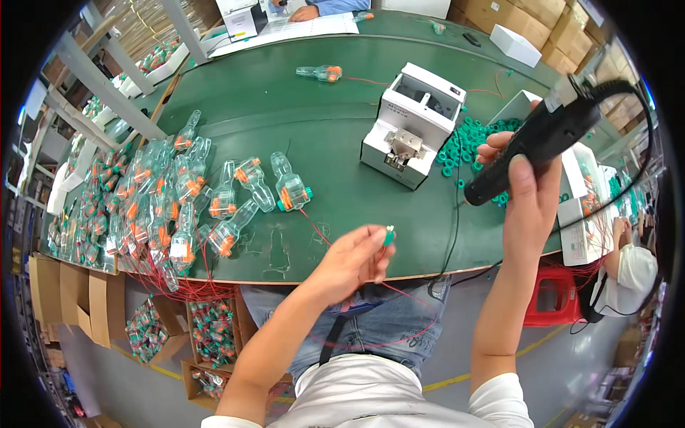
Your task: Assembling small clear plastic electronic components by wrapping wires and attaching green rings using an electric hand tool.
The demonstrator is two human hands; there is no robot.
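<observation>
My left hand pinches a small green-and-white part with thin red wires trailing from it, held just above the near edge of the green table. My right hand is raised over the table's right side and grips a black electric screwdriver, tip pointing down-left. A clear plastic piece with orange and green ends lies on the table left of my left hand, its red wire running toward that hand.
A white screw-feeder box stands mid-table beside a heap of green rings. Several clear wired pieces are piled at left. Cardboard boxes of parts sit on the floor. Another person's hand rests at the far edge; a red stool stands right.
</observation>
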